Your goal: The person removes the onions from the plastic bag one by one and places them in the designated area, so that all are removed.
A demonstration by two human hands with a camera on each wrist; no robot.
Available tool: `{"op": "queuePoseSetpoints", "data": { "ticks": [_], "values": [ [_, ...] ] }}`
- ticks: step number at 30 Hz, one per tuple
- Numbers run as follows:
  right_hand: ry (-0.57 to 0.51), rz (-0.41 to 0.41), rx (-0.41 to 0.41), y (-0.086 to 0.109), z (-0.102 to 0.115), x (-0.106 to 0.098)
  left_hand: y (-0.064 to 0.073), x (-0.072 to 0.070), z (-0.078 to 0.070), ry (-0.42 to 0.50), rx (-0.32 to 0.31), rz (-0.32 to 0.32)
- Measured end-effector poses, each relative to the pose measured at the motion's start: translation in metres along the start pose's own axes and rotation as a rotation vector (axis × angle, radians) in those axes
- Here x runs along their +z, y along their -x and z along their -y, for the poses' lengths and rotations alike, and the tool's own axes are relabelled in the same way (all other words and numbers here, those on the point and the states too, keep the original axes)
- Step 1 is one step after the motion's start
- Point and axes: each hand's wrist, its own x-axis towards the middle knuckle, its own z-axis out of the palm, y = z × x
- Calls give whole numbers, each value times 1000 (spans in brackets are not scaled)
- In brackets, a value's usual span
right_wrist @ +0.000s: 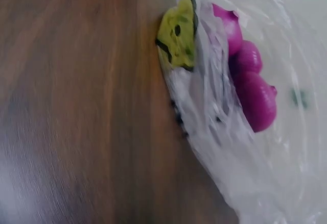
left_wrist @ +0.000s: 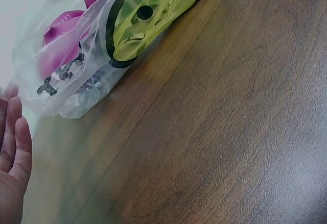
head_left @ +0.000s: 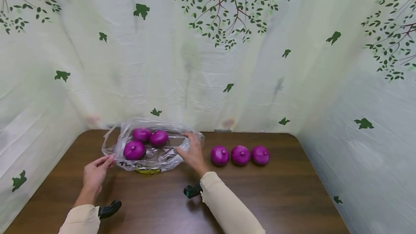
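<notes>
A clear plastic bag (head_left: 167, 163) with a yellow printed figure (left_wrist: 148, 17) lies at the table's back left. Inside are three red onions, a front one (head_left: 134, 150) and two behind it, the left one (head_left: 142, 134) and the right one (head_left: 159, 138). My left hand (head_left: 95, 174) pinches the bag's left edge between thumb and fingers; in the left wrist view its fingertips (left_wrist: 23, 132) show at the edge. At the bag's right side my right hand (head_left: 194, 154) touches the plastic, thumb and fingers spread apart. The right wrist view shows the bag (right_wrist: 204, 106) but not that hand.
Right of the bag, three more red onions stand in a row: left (head_left: 220, 155), middle (head_left: 241, 155) and right (head_left: 260, 155). They sit on the brown wooden table (head_left: 276, 198). A pale curtain (head_left: 208, 64) with leaf prints hangs behind and at both sides.
</notes>
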Motion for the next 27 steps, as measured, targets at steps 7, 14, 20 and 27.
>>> {"op": "queuePoseSetpoints", "data": {
  "ticks": [7,14,20,27],
  "values": [
    [-88,-17,66,5,6,20,0,-1,0,-40,-14,-10],
    [-132,-24,107,8,9,38,0,-2,1,-8,5,-13],
    [-179,57,161,5,16,49,0,-2,1,-19,-11,-12],
    [-167,166,140,-4,30,61,1,-3,0,13,-14,-30]
  ]
}}
